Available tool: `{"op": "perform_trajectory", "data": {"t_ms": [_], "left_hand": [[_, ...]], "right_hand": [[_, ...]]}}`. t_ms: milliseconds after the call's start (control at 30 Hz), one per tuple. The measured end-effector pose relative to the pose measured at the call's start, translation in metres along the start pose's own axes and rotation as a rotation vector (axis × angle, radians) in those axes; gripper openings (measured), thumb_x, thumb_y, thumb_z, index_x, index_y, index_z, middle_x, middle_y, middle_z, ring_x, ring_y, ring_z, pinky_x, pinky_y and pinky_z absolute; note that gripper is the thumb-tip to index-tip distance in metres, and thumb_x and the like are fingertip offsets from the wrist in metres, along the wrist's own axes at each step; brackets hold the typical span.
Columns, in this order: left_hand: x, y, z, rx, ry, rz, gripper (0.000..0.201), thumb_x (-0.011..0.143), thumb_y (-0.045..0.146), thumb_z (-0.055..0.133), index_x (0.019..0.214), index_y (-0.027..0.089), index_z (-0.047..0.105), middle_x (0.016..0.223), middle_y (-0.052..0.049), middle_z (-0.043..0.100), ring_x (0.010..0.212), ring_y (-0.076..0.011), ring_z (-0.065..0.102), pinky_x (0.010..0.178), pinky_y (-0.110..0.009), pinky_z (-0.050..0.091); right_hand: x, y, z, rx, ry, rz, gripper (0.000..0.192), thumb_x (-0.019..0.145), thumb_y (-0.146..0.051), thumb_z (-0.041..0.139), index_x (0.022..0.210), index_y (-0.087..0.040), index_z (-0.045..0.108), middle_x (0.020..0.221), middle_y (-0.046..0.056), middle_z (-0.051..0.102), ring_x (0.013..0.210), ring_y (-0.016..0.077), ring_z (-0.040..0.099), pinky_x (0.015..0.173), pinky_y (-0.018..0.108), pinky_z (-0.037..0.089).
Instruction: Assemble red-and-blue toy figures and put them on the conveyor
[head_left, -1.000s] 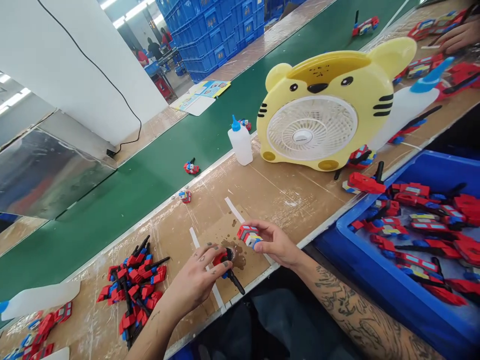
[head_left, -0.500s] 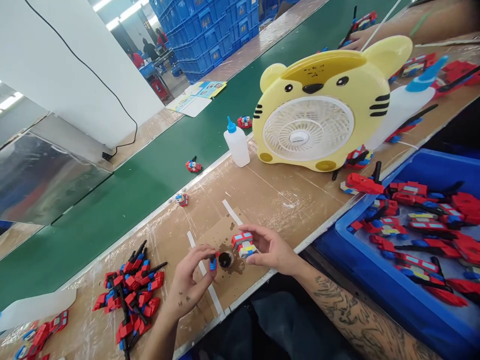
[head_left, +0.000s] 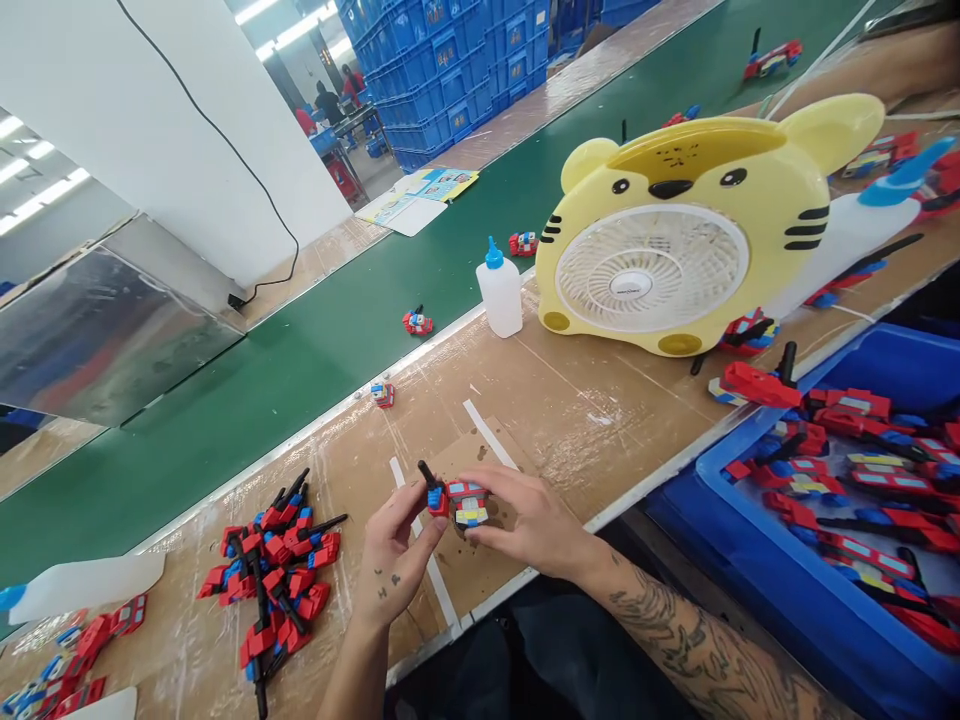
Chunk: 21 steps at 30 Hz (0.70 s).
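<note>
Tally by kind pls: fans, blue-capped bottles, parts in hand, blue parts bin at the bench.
Fan: 1
Blue-capped bottles: 3 (upright bottle, right bottle lying, left bottle lying)
Parts in hand: 2 (black-stemmed part in left hand, red block in right hand)
Blue bin: 1
Total: 7

the worktop (head_left: 600, 390) looks like brown board under glossy tape, scuffed and streaked white. the toy piece (head_left: 459, 503) at the near middle is hard, shiny plastic in red, blue and yellow, as are the loose parts (head_left: 274, 580) piled near left. the fan (head_left: 690, 225) at far right is smooth glossy yellow plastic. the bottle (head_left: 501, 292) is matt, milky plastic. the belt (head_left: 337, 330) is matt green.
</note>
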<state>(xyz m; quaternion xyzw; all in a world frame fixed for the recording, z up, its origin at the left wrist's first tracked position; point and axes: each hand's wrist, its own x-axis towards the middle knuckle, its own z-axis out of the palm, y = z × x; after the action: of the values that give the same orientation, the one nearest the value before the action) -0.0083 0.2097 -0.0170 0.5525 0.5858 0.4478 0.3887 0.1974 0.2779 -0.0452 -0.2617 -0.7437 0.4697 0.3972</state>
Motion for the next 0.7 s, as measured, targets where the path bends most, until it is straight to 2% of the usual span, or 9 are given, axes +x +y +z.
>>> {"op": "perform_trajectory", "data": {"t_ms": [133,233,367,467,533,633,700], "left_hand": [[-0.001,-0.004,0.020,-0.082,0.167,-0.016,0.054,0.087,0.033,0.069,0.136,0.020,0.052,0.136,-0.016,0.058,0.127,-0.0288,0.056,0.109,-0.043,0.047],[0.008,-0.001,0.034,-0.077,0.350,0.065,0.067,0.085,0.035,0.071,0.142,0.023,0.039,0.134,-0.016,0.057,0.126,-0.0263,0.057,0.107,-0.040,0.049],[0.029,0.011,0.034,-0.038,0.584,0.180,0.068,0.079,0.028,0.075,0.139,0.025,0.042,0.125,-0.011,0.060,0.116,-0.0210,0.061,0.097,-0.030,0.052],[0.047,0.015,0.016,-0.067,0.626,0.170,0.071,0.071,0.023,0.078,0.135,0.024,0.047,0.115,-0.007,0.063,0.106,-0.0179,0.063,0.092,-0.026,0.051],[0.064,0.011,-0.005,-0.119,0.602,0.137,0.067,0.068,0.024,0.080,0.129,0.022,0.052,0.108,-0.006,0.064,0.100,-0.0164,0.063,0.090,-0.025,0.050],[0.102,-0.004,-0.048,-0.150,0.574,0.051,0.071,0.062,0.028,0.084,0.125,0.018,0.053,0.098,-0.004,0.064,0.089,-0.0147,0.063,0.083,-0.025,0.050],[0.135,-0.014,-0.080,-0.044,0.573,0.012,0.073,0.059,0.029,0.085,0.123,0.016,0.053,0.095,-0.004,0.065,0.084,-0.0148,0.063,0.081,-0.026,0.050]], "right_hand": [[0.014,-0.010,0.012,-0.182,0.103,-0.173,0.055,0.086,-0.020,0.067,0.138,-0.024,0.049,0.121,0.011,0.065,0.112,0.0267,0.060,0.096,0.044,0.053],[0.031,-0.016,0.030,-0.284,0.206,-0.353,0.054,0.091,-0.015,0.055,0.143,-0.020,0.042,0.121,0.014,0.063,0.114,0.0277,0.057,0.098,0.047,0.052],[0.058,-0.021,0.055,-0.301,0.302,-0.466,0.056,0.091,-0.007,0.047,0.145,-0.020,0.038,0.122,0.014,0.061,0.115,0.0271,0.056,0.100,0.047,0.051],[0.080,-0.017,0.067,-0.293,0.288,-0.475,0.055,0.092,-0.008,0.047,0.145,-0.020,0.037,0.120,0.014,0.062,0.113,0.0262,0.056,0.100,0.045,0.050],[0.094,-0.010,0.067,-0.278,0.228,-0.458,0.056,0.093,-0.013,0.051,0.146,-0.019,0.035,0.121,0.015,0.060,0.114,0.0262,0.055,0.100,0.044,0.050],[0.113,0.005,0.054,-0.251,0.072,-0.415,0.069,0.089,-0.024,0.064,0.149,-0.018,0.030,0.129,0.017,0.055,0.122,0.0278,0.051,0.104,0.044,0.047],[0.124,0.018,0.040,-0.236,0.013,-0.367,0.074,0.087,-0.030,0.069,0.149,-0.018,0.030,0.132,0.017,0.053,0.124,0.0290,0.049,0.106,0.047,0.045]]}}
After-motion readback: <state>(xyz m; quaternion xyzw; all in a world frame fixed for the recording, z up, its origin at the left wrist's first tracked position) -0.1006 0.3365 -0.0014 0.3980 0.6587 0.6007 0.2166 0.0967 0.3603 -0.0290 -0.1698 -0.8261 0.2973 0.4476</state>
